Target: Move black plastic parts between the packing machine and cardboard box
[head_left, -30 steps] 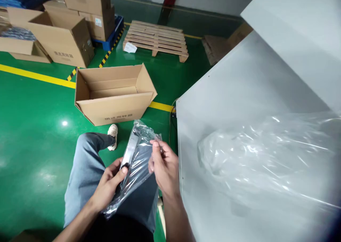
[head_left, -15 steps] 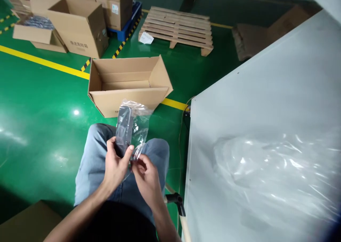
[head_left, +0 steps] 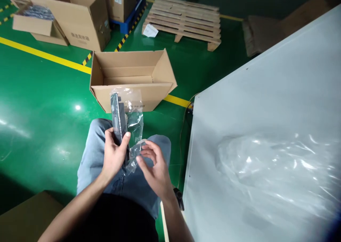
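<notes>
A long dark part [head_left: 119, 117] stands nearly upright above my lap, inside a clear plastic bag [head_left: 135, 123]. My left hand [head_left: 115, 152] is wrapped round the lower end of the part through the plastic, its thumb along the right side. The loose side of the bag hangs out to the right. My right hand [head_left: 154, 163] is beside the bag's lower right edge, with its fingers apart and curved. Behind the bag, an open cardboard box [head_left: 130, 96] rests on the green floor.
A grey-white surface [head_left: 213, 117] with clear plastic bags [head_left: 271, 163] on it fills the right side. Further back are a wooden pallet [head_left: 183, 18] and a large open carton [head_left: 82, 28]. Another carton [head_left: 29, 217] is at the lower left.
My right hand has let go of the bag's edge, opened and moved right. The part has turned to a narrower side and shifted slightly left and up with my left hand.
</notes>
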The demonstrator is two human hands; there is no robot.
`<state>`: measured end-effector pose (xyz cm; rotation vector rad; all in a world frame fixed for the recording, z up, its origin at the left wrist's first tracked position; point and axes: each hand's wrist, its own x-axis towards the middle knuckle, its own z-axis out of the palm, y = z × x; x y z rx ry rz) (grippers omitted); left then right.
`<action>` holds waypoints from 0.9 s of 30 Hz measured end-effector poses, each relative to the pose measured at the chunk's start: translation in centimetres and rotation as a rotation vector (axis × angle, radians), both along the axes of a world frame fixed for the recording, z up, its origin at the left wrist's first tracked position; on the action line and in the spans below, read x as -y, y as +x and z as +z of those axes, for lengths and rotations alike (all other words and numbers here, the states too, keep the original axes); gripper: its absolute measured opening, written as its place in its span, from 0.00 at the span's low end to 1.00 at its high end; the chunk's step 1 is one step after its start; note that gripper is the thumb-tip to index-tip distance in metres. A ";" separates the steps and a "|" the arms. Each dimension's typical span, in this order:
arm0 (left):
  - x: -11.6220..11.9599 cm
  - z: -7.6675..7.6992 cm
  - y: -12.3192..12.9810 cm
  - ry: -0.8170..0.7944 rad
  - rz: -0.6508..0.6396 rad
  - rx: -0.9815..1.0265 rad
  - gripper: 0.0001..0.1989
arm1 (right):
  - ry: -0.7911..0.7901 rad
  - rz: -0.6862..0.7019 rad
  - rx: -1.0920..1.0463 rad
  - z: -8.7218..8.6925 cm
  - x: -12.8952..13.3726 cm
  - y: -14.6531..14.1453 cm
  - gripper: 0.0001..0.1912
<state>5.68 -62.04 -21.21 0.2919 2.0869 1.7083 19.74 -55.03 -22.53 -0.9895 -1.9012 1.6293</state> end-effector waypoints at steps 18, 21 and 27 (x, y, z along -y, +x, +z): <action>-0.1 -0.8 0.2 -0.032 0.108 -0.096 0.25 | 0.561 -0.026 0.084 -0.7 2.9 -0.9 0.04; 0.2 -1.2 -0.5 -0.043 0.103 -0.086 0.27 | 0.336 -0.138 0.077 -1.2 2.6 -0.4 0.08; 0.8 -1.1 -2.7 0.084 0.111 0.377 0.27 | -0.252 -0.368 0.035 -1.9 2.2 0.7 0.19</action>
